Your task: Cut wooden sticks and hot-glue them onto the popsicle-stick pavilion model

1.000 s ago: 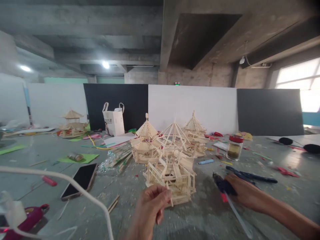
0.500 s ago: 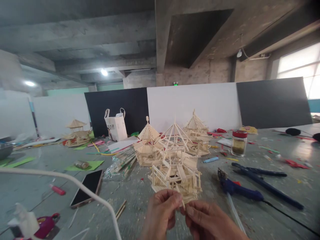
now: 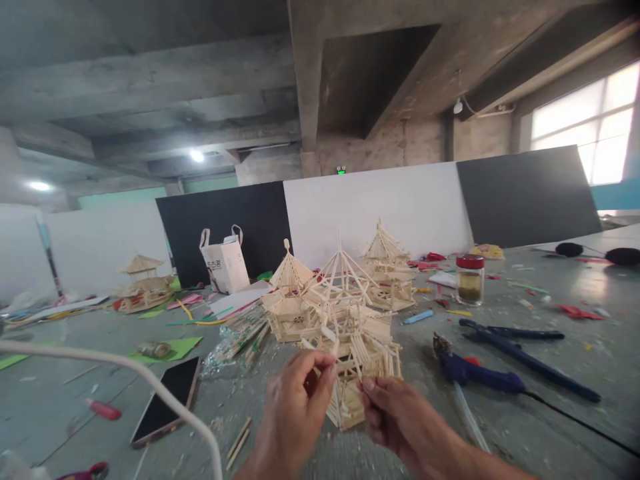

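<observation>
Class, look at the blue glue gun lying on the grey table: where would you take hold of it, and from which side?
Probably grip the blue glue gun around its thick body, coming from above. It lies flat on the grey table, nozzle pointing away left and cord trailing right, so the body is the broadest free part.

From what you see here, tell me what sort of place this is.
Probably a craft workshop in a bare concrete hall: finished stick pavilion models stand on the table, a glue gun lies nearby, and both hands hold another stick model.

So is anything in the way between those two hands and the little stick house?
Nothing visible. The left hand and right hand are already at the stick house, fingers on its near edges, and it looks lifted and tilted.
</observation>
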Demonstrator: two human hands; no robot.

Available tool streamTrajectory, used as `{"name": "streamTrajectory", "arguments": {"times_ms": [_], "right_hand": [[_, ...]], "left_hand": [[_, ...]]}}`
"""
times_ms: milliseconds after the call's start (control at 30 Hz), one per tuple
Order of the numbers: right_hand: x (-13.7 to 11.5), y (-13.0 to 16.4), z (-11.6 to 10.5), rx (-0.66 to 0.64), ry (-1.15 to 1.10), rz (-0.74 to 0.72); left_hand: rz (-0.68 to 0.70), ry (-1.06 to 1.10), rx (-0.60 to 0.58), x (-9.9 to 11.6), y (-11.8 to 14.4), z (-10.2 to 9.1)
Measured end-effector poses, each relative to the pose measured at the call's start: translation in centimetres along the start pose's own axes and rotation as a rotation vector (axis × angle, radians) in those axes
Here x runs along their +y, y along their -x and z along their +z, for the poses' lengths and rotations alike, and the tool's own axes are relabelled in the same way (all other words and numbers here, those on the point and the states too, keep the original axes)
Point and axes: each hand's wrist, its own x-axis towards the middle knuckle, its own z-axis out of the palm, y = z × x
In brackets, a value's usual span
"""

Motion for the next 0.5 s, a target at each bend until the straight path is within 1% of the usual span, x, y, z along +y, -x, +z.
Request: {"name": "streamTrajectory", "arguments": {"times_ms": [100, 167, 333, 500], "right_hand": [[0.4, -0.6, 0.2, 0.008, -0.069, -0.002], [0.6, -0.8, 0.5, 0.017, -0.103, 0.001], [0.3, -1.0, 1.0, 0.048, -0.160, 0.014], [-0.1, -0.9, 1.5, 0.055, -0.231, 0.032]], "left_hand": [[0.163, -0.181, -0.058, 0.2, -1.4, -0.7], [0.235, -0.262, -0.105, 0.3, -2.3, -0.7], [0.323, -0.343, -0.198, 0.3, -4.4, -0.3], [0.360, -0.411, -0.232, -0.1, -5.9, 0.1]]}}
